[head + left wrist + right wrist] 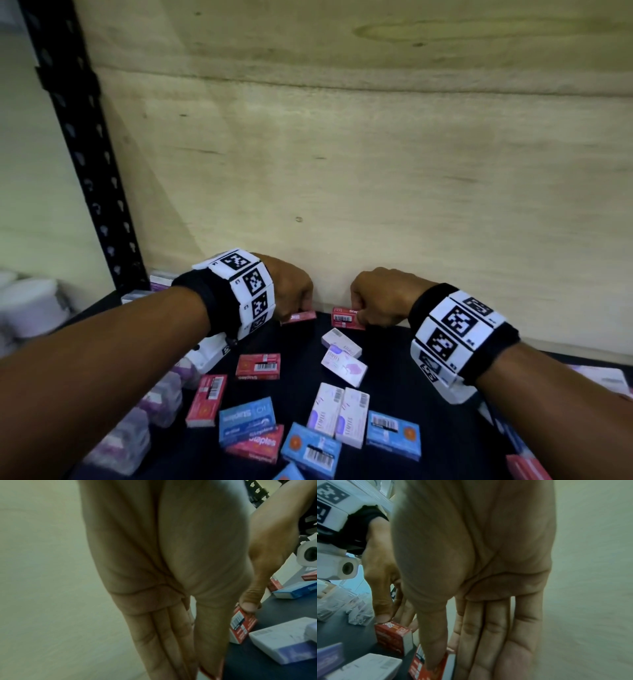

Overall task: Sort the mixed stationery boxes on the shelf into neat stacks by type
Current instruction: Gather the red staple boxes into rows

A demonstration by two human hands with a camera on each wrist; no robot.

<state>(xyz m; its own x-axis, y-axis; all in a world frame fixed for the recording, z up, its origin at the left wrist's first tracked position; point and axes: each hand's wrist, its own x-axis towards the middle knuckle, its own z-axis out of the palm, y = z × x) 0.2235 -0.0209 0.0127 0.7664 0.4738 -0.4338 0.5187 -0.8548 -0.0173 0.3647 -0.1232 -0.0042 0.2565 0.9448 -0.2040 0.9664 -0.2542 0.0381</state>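
1. Your left hand is pinching a red box at the back of the shelf, right by the plywood wall.
2. Your right hand has its own red box, thumb on top, fingers behind it.
3. The two boxes sit near each other, not touching.
4. The loose pile of red, blue and white boxes lies nearer you, between your forearms.

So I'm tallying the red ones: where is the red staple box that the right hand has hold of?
In the head view the red cardboard staple box sits at the back of the dark shelf against the plywood wall, pinched by the right hand, just behind a white-and-lilac box.
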